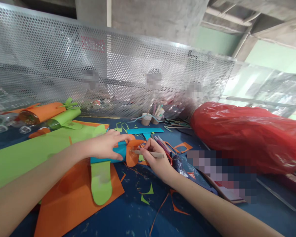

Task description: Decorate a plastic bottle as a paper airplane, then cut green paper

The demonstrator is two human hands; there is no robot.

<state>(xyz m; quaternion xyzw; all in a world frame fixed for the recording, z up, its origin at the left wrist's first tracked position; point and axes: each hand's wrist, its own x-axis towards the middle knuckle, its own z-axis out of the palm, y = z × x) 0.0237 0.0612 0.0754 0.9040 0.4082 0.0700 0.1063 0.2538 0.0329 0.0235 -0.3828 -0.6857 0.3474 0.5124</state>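
Observation:
My left hand (106, 144) is wrapped over a blue paper-covered tube (118, 152) lying on the table, fingers closed on it. An orange paper piece (133, 154) covers the tube's right end, and a green rounded paper fin (101, 181) hangs from its underside. My right hand (155, 158) pinches a thin grey stick, like a pencil (148, 153), with its tip touching the orange piece.
Orange (71, 200) and green (27, 151) paper sheets lie at left, with paper-wrapped bottles (51, 113) behind. A red plastic bag (246, 135) fills the right. Small cups with pens (151, 118) stand by a perforated metal screen (113, 65). Paper scraps litter the blue table (128, 217).

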